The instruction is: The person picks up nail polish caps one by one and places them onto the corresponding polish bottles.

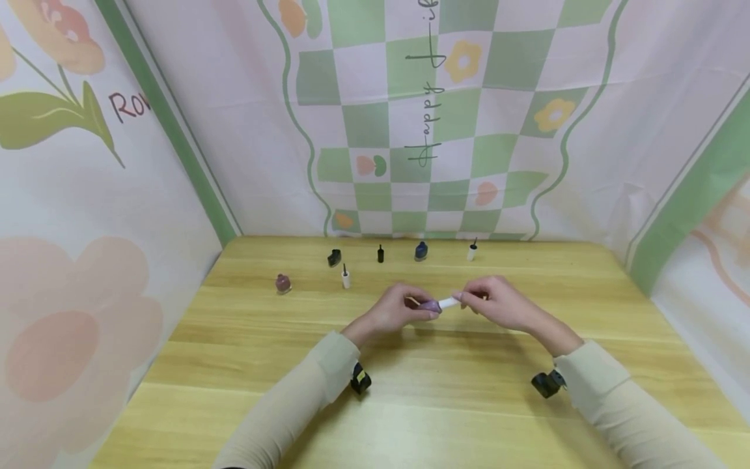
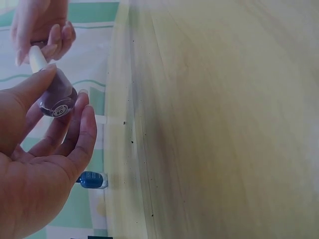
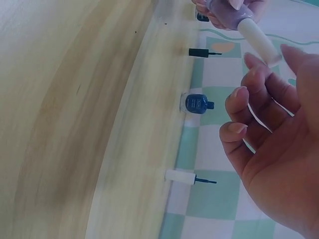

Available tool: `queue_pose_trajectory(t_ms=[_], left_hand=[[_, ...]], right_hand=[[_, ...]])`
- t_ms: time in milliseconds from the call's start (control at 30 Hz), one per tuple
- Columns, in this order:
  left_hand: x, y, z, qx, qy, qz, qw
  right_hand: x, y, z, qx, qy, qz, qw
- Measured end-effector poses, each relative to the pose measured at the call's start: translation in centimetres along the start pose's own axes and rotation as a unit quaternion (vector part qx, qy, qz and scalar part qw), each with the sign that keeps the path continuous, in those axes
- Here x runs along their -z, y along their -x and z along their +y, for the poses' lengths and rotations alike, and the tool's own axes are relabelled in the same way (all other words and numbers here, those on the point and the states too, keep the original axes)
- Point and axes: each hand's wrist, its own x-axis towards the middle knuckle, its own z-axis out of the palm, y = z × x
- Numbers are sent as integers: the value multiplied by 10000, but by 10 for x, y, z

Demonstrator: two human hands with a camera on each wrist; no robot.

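My left hand point(image 1: 394, 309) pinches a small purple nail polish bottle point(image 1: 430, 306) between thumb and fingers, held tilted above the table. A white cap point(image 3: 258, 40) sits on the bottle's neck and points toward my right hand point(image 1: 499, 303). The thumb and index fingertip of that hand are at the cap's far end, one on each side of it. In the right wrist view its other fingers are loosely bent. The bottle's round base point(image 2: 59, 107) faces the left wrist camera.
On the wooden table point(image 1: 445, 404) behind the hands stand a mauve bottle point(image 1: 283, 283), a dark bottle point(image 1: 334, 258), a blue bottle point(image 1: 420, 251), a black brush cap point(image 1: 381, 254) and two white brush caps point(image 1: 346, 279), brushes upward. A patterned curtain point(image 1: 410, 130) hangs at the back.
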Motion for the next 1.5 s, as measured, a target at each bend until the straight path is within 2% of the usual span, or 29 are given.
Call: queue_pose_trajectory(t_ms=[167,500,800,1133,1500], left_hand=[[0,0,-1,2,-3,9,10000],[-1,0,1,70,3,32,10000],[-1,-1,1,32,-8,22,10000],[-2,0,-1,-53,-41,15,10000],[-2,0,-1,-150,-67,-39,9999]], right_hand=[[2,1,-2,-78,-10,44,10000],[3,1,-3,-73,-197,-119,9997],[2,1,-3,-67,31,-9,10000],[2,4,-1,7,-183,-171,9997],[0,2,-2,52,-67,-126,9999]])
